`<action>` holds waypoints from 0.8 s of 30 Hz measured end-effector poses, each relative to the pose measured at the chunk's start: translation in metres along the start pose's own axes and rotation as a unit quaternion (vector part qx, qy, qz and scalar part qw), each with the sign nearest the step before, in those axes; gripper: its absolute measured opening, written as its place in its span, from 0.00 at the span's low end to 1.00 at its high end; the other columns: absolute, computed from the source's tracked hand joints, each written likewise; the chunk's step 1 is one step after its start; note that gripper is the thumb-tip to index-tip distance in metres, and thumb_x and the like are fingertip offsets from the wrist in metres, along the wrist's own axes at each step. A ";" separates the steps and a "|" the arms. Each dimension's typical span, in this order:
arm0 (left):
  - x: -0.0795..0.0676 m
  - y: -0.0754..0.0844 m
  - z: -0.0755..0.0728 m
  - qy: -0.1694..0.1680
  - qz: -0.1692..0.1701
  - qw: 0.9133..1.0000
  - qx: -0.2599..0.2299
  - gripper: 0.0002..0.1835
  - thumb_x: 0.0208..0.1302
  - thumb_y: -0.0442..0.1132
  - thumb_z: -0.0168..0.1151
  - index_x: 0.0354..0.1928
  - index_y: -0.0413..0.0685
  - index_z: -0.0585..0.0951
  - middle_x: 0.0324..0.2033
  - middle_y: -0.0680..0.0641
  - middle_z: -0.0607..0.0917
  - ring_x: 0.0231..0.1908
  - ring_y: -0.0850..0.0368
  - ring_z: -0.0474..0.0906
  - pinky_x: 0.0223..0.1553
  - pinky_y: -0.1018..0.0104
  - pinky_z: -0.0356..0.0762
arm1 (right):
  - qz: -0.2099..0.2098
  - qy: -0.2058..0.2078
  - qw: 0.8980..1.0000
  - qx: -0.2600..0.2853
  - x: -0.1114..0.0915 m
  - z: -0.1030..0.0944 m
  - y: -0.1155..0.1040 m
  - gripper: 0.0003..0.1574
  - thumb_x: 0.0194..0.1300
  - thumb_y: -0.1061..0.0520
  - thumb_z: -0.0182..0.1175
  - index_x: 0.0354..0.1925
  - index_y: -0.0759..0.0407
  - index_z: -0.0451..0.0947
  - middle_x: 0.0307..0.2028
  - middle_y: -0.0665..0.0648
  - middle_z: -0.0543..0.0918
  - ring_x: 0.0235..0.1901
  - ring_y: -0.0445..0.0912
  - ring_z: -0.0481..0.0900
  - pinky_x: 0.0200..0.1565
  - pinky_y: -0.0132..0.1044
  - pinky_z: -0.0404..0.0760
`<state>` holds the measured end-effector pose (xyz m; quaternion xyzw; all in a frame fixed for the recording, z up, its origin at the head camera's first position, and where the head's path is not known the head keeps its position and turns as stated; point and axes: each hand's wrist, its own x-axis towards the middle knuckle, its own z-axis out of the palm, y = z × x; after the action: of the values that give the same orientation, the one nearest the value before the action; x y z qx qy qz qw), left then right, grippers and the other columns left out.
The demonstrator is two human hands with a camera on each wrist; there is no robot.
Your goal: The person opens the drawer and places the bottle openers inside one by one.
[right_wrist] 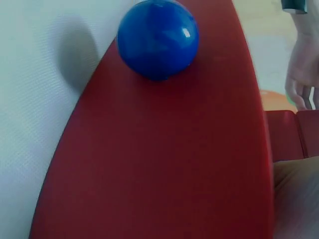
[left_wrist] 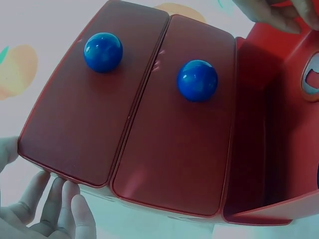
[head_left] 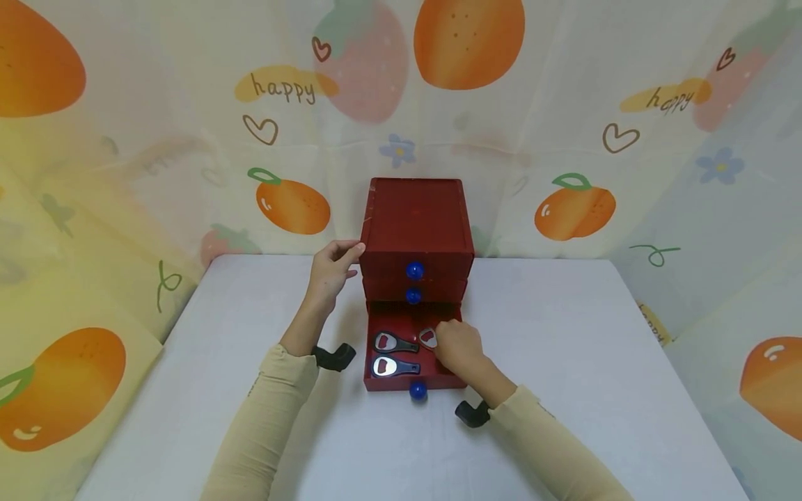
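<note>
A small red drawer cabinet (head_left: pixel 416 216) with blue round knobs stands at the table's far side, its bottom drawer (head_left: pixel 391 383) pulled out. My left hand (head_left: pixel 330 273) touches the cabinet's upper left edge, fingers along its side in the left wrist view. Inside the drawer, my right hand (head_left: pixel 460 346) has curled fingers at a bottle opener (head_left: pixel 428 338), gripping its handle end, which is hidden. To the left lie two dark-handled bottle openers, an upper one (head_left: pixel 388 342) and a lower one (head_left: pixel 387 367), side by side. The right wrist view shows the drawer front and its blue knob (right_wrist: pixel 158 40).
The upper two drawers are closed, with an upper knob (head_left: pixel 415 271) and a middle knob (head_left: pixel 413 296) in front. A white-covered table (head_left: pixel 539 313) lies below; a fruit-print cloth (head_left: pixel 539 125) hangs behind and at the sides.
</note>
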<state>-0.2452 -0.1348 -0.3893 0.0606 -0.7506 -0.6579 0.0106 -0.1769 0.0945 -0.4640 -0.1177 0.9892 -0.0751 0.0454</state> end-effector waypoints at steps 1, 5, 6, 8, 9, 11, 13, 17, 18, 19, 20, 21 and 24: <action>0.000 0.000 0.000 -0.001 0.001 1.000 0.002 0.23 0.68 0.51 0.60 0.57 0.45 0.77 0.53 0.41 0.80 0.49 0.52 0.77 0.57 0.53 0.79 | -0.001 -0.001 1.000 0.004 -0.001 0.000 0.001 0.13 0.54 0.59 0.69 0.18 0.58 0.77 0.18 0.54 0.79 0.18 0.45 0.71 0.20 0.40 0.75; 0.000 0.000 0.000 -0.008 0.000 1.000 0.002 0.23 0.68 0.51 0.60 0.57 0.44 0.77 0.53 0.41 0.80 0.49 0.51 0.77 0.58 0.52 0.78 | -0.009 -0.010 0.999 0.049 -0.003 -0.001 0.007 0.13 0.54 0.56 0.69 0.18 0.58 0.79 0.18 0.53 0.79 0.20 0.45 0.71 0.23 0.37 0.74; 0.000 0.000 0.000 -0.009 -0.001 1.000 0.002 0.23 0.67 0.51 0.60 0.57 0.44 0.77 0.53 0.41 0.80 0.49 0.51 0.77 0.58 0.52 0.78 | -0.014 -0.014 0.997 0.072 -0.004 -0.002 0.010 0.12 0.54 0.55 0.69 0.19 0.58 0.80 0.19 0.53 0.80 0.22 0.45 0.71 0.25 0.37 0.74; 0.000 0.000 0.000 -0.010 -0.002 1.000 0.001 0.22 0.67 0.51 0.60 0.56 0.44 0.77 0.53 0.41 0.80 0.49 0.51 0.77 0.58 0.52 0.78 | -0.023 -0.020 0.992 0.122 -0.006 -0.002 0.016 0.10 0.55 0.54 0.70 0.22 0.58 0.83 0.21 0.52 0.81 0.25 0.44 0.72 0.28 0.35 0.75; 0.000 -0.001 0.000 -0.010 -0.001 1.000 0.001 0.23 0.67 0.52 0.60 0.57 0.45 0.77 0.53 0.41 0.80 0.49 0.51 0.77 0.58 0.52 0.78 | -0.029 -0.022 0.988 0.150 -0.006 -0.002 0.019 0.09 0.56 0.54 0.70 0.24 0.57 0.84 0.22 0.51 0.82 0.26 0.43 0.73 0.30 0.35 0.75; 0.000 -0.001 0.000 -0.008 0.000 1.000 0.002 0.23 0.67 0.52 0.60 0.56 0.45 0.78 0.52 0.41 0.80 0.49 0.51 0.76 0.58 0.52 0.79 | -0.038 -0.021 0.979 0.200 -0.008 -0.003 0.026 0.07 0.57 0.54 0.69 0.30 0.57 0.86 0.26 0.50 0.83 0.29 0.42 0.74 0.33 0.33 0.76; 0.000 -0.002 -0.001 -0.005 0.002 1.000 0.001 0.22 0.67 0.52 0.60 0.56 0.45 0.78 0.52 0.41 0.80 0.49 0.51 0.76 0.57 0.52 0.79 | -0.043 -0.016 0.970 0.240 -0.009 -0.004 0.032 0.07 0.58 0.55 0.69 0.32 0.58 0.86 0.27 0.50 0.83 0.30 0.41 0.75 0.34 0.32 0.77; 0.001 -0.002 -0.001 -0.003 0.003 1.000 0.001 0.22 0.67 0.52 0.60 0.56 0.45 0.78 0.52 0.41 0.80 0.49 0.51 0.76 0.57 0.52 0.79 | -0.049 -0.007 0.957 0.287 -0.015 -0.006 0.042 0.06 0.60 0.57 0.67 0.34 0.59 0.86 0.27 0.51 0.83 0.29 0.40 0.76 0.32 0.30 0.77; 0.001 -0.002 -0.001 -0.003 0.002 1.000 0.002 0.23 0.67 0.52 0.60 0.56 0.45 0.78 0.52 0.41 0.80 0.49 0.51 0.76 0.57 0.52 0.79 | -0.051 -0.007 0.955 0.293 -0.016 -0.007 0.044 0.06 0.60 0.57 0.67 0.35 0.59 0.86 0.27 0.51 0.83 0.29 0.40 0.76 0.32 0.30 0.77; 0.001 -0.002 -0.001 -0.003 0.002 1.000 0.003 0.23 0.67 0.52 0.60 0.56 0.45 0.78 0.52 0.41 0.80 0.49 0.51 0.76 0.57 0.52 0.79 | -0.053 -0.007 0.952 0.300 -0.018 -0.007 0.045 0.06 0.60 0.57 0.67 0.35 0.59 0.86 0.28 0.51 0.84 0.28 0.40 0.76 0.32 0.30 0.77; 0.001 -0.002 -0.001 -0.003 0.001 1.000 0.003 0.23 0.67 0.52 0.60 0.57 0.45 0.78 0.53 0.41 0.80 0.49 0.51 0.76 0.57 0.52 0.79 | -0.058 -0.006 0.951 0.302 -0.020 -0.007 0.047 0.07 0.61 0.57 0.66 0.35 0.60 0.85 0.28 0.51 0.83 0.28 0.40 0.76 0.32 0.29 0.77; 0.001 -0.002 -0.001 -0.004 0.001 1.000 0.004 0.23 0.67 0.52 0.60 0.57 0.46 0.78 0.53 0.41 0.80 0.50 0.51 0.77 0.57 0.52 0.79 | -0.058 -0.007 0.950 0.307 -0.022 -0.007 0.048 0.07 0.61 0.57 0.66 0.36 0.60 0.85 0.28 0.51 0.83 0.28 0.40 0.75 0.31 0.29 0.76; 0.001 -0.002 -0.001 -0.005 0.001 1.000 0.001 0.23 0.67 0.52 0.60 0.56 0.45 0.77 0.53 0.41 0.80 0.50 0.50 0.76 0.57 0.51 0.79 | -0.057 -0.005 0.947 0.315 -0.029 -0.008 0.052 0.07 0.61 0.57 0.66 0.36 0.59 0.85 0.28 0.50 0.83 0.29 0.41 0.74 0.30 0.29 0.76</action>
<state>-0.2455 -0.1362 -0.3909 0.0569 -0.7511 -0.6577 0.0074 -0.1619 0.1523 -0.4622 -0.1539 0.9065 -0.3847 0.0810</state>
